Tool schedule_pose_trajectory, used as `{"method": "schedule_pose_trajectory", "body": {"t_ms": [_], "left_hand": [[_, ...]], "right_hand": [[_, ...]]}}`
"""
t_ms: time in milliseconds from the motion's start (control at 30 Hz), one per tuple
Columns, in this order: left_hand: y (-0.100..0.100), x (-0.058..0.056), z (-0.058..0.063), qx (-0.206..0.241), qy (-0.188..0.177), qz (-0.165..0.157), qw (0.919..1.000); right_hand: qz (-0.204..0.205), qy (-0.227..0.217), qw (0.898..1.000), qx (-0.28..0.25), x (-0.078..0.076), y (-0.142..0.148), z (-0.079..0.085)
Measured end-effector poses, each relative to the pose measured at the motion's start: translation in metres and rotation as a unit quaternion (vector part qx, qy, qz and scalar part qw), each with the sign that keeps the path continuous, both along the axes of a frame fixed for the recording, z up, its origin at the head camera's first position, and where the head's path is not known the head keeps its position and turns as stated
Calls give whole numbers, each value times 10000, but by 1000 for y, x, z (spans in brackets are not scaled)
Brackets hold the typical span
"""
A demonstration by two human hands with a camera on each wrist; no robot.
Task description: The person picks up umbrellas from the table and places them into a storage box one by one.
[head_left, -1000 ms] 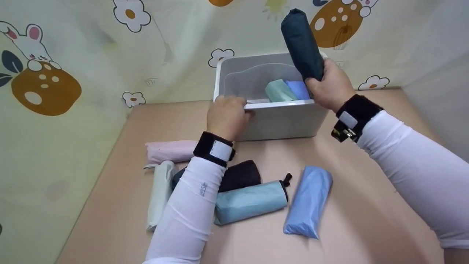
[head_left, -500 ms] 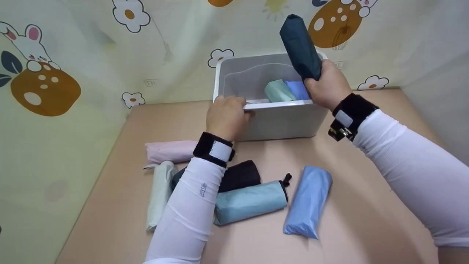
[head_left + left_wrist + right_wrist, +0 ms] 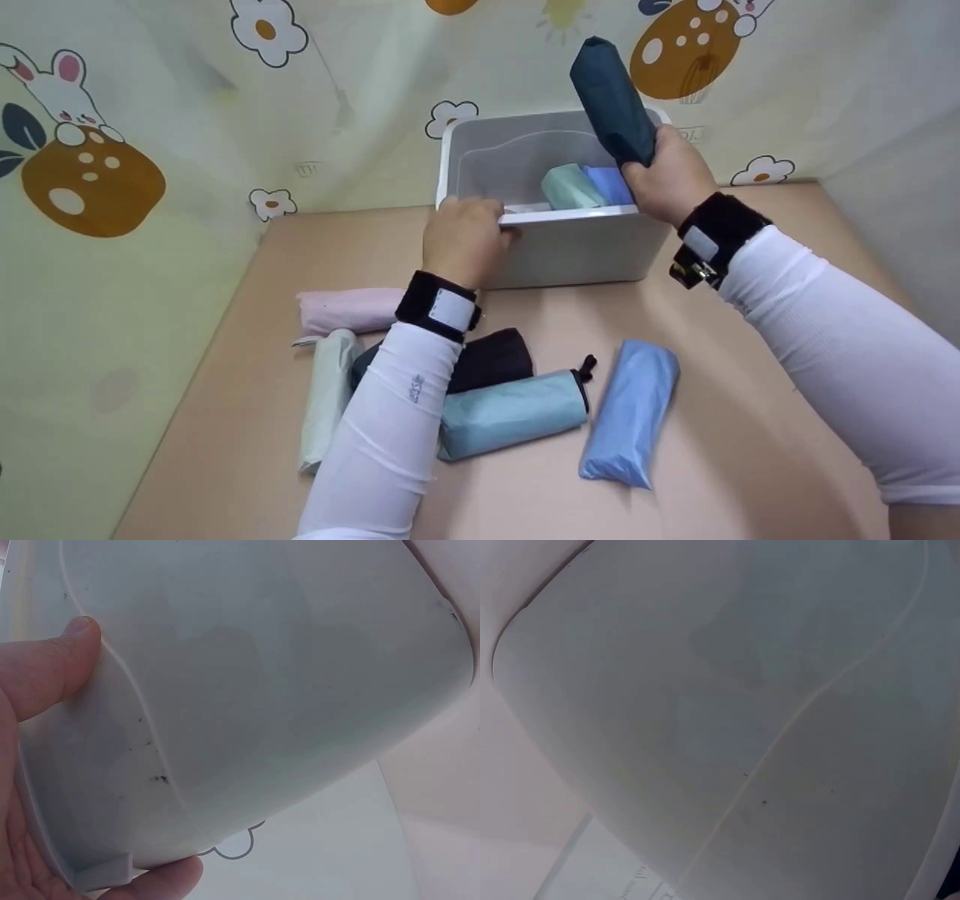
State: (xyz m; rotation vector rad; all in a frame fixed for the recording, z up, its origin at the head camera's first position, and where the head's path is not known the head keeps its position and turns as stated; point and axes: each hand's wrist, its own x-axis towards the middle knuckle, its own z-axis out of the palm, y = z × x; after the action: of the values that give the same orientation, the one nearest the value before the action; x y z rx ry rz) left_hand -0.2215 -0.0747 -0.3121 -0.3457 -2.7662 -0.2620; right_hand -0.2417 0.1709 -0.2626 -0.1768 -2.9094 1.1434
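In the head view my right hand grips the lower end of a dark teal folded umbrella. The umbrella leans up and to the left over the right side of a grey plastic bin. My left hand holds the bin's near rim at its left corner. The left wrist view shows the thumb pressed on the bin's outer wall. Inside the bin lie a pale green bundle and a blue-violet bundle. Only the bin's wall fills most of the right wrist view; the right hand's grip is hidden there.
On the tan tabletop lie a pink bundle, a pale mint one, a black one, a light teal one with a black cord, and a blue one. A patterned cloth hangs behind the bin.
My right hand has shifted slightly left, and the dark teal umbrella's top end has come down a little towards the bin. The left hand and the bin stay put.
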Motion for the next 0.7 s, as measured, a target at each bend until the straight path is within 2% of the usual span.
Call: {"method": "schedule_pose_trajectory", "body": {"t_ms": [167, 700], "left_hand": [[0, 1, 0, 46, -68, 11, 10000], [-1, 0, -1, 12, 81, -73, 9999]], "right_hand": [[109, 283, 9991, 285, 0, 1, -1], [42, -30, 9998, 172, -2, -1, -1]]}}
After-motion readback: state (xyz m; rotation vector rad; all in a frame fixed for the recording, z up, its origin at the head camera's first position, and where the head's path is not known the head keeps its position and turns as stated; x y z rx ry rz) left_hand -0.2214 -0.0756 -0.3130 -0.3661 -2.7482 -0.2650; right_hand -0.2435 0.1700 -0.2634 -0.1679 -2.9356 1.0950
